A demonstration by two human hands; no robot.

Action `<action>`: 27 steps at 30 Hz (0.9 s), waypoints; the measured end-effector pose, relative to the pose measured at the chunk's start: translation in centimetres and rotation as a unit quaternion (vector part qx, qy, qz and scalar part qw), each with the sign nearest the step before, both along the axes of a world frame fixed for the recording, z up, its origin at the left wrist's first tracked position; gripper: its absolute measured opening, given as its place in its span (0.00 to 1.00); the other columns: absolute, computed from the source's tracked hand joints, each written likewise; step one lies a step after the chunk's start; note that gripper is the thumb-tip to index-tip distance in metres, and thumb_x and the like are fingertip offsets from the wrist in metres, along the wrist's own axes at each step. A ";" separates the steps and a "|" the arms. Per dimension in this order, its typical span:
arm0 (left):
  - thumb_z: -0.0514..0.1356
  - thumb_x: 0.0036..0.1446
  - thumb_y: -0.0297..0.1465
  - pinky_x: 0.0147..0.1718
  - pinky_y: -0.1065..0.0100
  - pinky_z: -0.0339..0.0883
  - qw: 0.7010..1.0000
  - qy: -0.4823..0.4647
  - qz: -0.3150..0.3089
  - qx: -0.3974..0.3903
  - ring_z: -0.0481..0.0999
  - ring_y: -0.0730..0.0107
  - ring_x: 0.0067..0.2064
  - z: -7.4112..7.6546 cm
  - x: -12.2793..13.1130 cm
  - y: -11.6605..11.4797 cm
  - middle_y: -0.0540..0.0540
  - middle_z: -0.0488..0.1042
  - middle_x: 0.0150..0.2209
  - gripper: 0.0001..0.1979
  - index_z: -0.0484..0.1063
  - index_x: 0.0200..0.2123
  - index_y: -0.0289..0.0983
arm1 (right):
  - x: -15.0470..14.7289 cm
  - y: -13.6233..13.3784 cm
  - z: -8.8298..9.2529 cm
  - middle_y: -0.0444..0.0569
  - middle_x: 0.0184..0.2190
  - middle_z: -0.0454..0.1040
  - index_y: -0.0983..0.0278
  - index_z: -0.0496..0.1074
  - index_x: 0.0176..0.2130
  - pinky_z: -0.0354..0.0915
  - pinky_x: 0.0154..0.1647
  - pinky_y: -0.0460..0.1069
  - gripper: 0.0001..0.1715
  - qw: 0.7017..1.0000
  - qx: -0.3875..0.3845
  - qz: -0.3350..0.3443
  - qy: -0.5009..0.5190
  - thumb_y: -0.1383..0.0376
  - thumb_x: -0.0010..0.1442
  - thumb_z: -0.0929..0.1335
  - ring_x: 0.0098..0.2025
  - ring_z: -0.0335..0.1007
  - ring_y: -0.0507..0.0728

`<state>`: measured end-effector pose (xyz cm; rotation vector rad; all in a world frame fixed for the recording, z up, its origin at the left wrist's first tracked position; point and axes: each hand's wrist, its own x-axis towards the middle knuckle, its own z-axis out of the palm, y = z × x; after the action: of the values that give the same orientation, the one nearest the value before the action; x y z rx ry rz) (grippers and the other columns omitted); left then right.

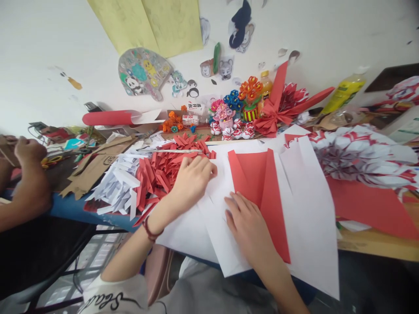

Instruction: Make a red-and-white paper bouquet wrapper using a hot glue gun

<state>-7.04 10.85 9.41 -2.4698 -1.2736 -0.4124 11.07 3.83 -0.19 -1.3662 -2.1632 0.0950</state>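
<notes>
My left hand (195, 175) is curled closed at the right edge of a pile of folded red paper strips (160, 170). Whatever its fingers may hold is hidden. Just beyond its knuckles, a long thin metallic strip (170, 151) lies across the pile. My right hand (248, 220) rests with fingers stretched out, over the left edge of a red paper sheet (255, 174) with folded-in sides. Its fingertips reach onto the white paper (218, 235) beside it. More white sheets (310, 218) lie under and to the right of the red one.
Folded white strips (119, 183) and cut cardboard (94, 165) lie left. Another person's arm (29, 179) is at far left. Behind stand beaded flowers (250, 93), a red paper bow (275, 113) and a yellow bottle (345, 91). A red-and-white folded-paper piece (353, 152) sits right.
</notes>
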 end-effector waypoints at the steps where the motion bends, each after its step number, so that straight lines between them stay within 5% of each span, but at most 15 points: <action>1: 0.52 0.72 0.29 0.39 0.59 0.52 0.999 -0.024 -0.019 -0.027 0.71 0.62 0.38 -0.1 0.4 -1.2 0.47 0.77 0.36 0.09 0.70 0.38 0.37 | 0.1 0.0 0.5 0.61 0.56 0.75 0.69 0.73 0.55 0.72 0.54 0.62 0.18 0.999 -0.014 -0.006 0.045 0.68 0.70 0.62 0.58 0.72 0.67; 5: 0.48 0.74 0.31 0.39 0.61 0.51 0.987 -0.111 -0.086 -0.081 0.70 0.67 0.35 -0.8 1.5 -5.2 0.48 0.77 0.35 0.13 0.69 0.39 0.37 | 0.9 -0.8 3.1 0.54 0.48 0.79 0.64 0.76 0.50 0.73 0.50 0.55 0.17 0.961 -0.104 -0.007 0.257 0.58 0.70 0.64 0.49 0.77 0.61; 9: 0.52 0.73 0.28 0.40 0.61 0.51 0.975 -0.165 -0.133 -0.073 0.70 0.69 0.34 -1.0 1.7 -7.1 0.50 0.78 0.34 0.08 0.69 0.40 0.37 | 1.4 -1.9 5.1 0.46 0.29 0.79 0.61 0.79 0.36 0.72 0.35 0.46 0.19 0.869 -0.275 0.039 0.410 0.51 0.67 0.67 0.34 0.78 0.55; 14: 0.58 0.69 0.27 0.38 0.61 0.50 0.967 -0.195 -0.150 -0.060 0.68 0.72 0.30 -1.2 1.5 -7.3 0.51 0.76 0.30 0.07 0.68 0.35 0.37 | 1.5 -1.8 4.2 0.45 0.20 0.75 0.63 0.74 0.27 0.65 0.23 0.44 0.22 0.742 -0.395 0.042 0.540 0.49 0.60 0.73 0.21 0.68 0.51; 16: 0.58 0.69 0.30 0.38 0.62 0.52 0.958 -0.206 -0.168 -0.107 0.70 0.72 0.31 -1.2 1.2 -6.4 0.51 0.76 0.31 0.08 0.69 0.35 0.37 | 1.4 -1.8 3.6 0.44 0.18 0.74 0.63 0.72 0.25 0.63 0.21 0.44 0.23 0.726 -0.405 0.030 0.554 0.49 0.58 0.74 0.19 0.65 0.50; 19: 0.60 0.68 0.35 0.40 0.62 0.55 0.952 -0.162 -0.184 -0.185 0.74 0.69 0.37 -1.3 0.2 -3.8 0.50 0.79 0.36 0.08 0.73 0.39 0.37 | 0.9 -1.8 2.9 0.44 0.20 0.76 0.62 0.73 0.26 0.67 0.24 0.45 0.20 0.786 -0.344 -0.038 0.512 0.52 0.61 0.73 0.21 0.69 0.51; 21: 0.59 0.69 0.34 0.42 0.60 0.55 0.979 -0.084 -0.106 -0.155 0.75 0.63 0.42 -1.8 -0.5 -1.8 0.47 0.81 0.41 0.08 0.75 0.45 0.37 | 0.3 -1.7 2.5 0.46 0.27 0.80 0.61 0.74 0.30 0.73 0.34 0.47 0.14 0.855 -0.243 -0.071 0.453 0.56 0.64 0.71 0.30 0.78 0.54; 24: 0.57 0.69 0.29 0.40 0.56 0.54 0.996 0.047 0.034 -0.073 0.73 0.56 0.43 -3.0 -1.0 0.4 0.44 0.80 0.41 0.09 0.76 0.49 0.37 | -0.6 -1.2 1.4 0.50 0.46 0.82 0.60 0.72 0.34 0.73 0.53 0.54 0.08 0.926 -0.117 -0.024 0.359 0.64 0.67 0.68 0.53 0.78 0.60; 27: 0.58 0.67 0.27 0.40 0.55 0.54 0.990 0.113 0.045 -0.067 0.71 0.55 0.43 -4.2 -0.9 1.0 0.45 0.78 0.39 0.11 0.75 0.51 0.38 | -1.2 -0.5 0.3 0.52 0.56 0.77 0.61 0.69 0.34 0.70 0.60 0.61 0.09 0.956 -0.095 0.033 0.275 0.69 0.68 0.66 0.62 0.71 0.63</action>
<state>-7.93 11.84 5.17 -2.4713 -1.3487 -0.0237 9.84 3.36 0.08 -1.1880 -1.7531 0.6460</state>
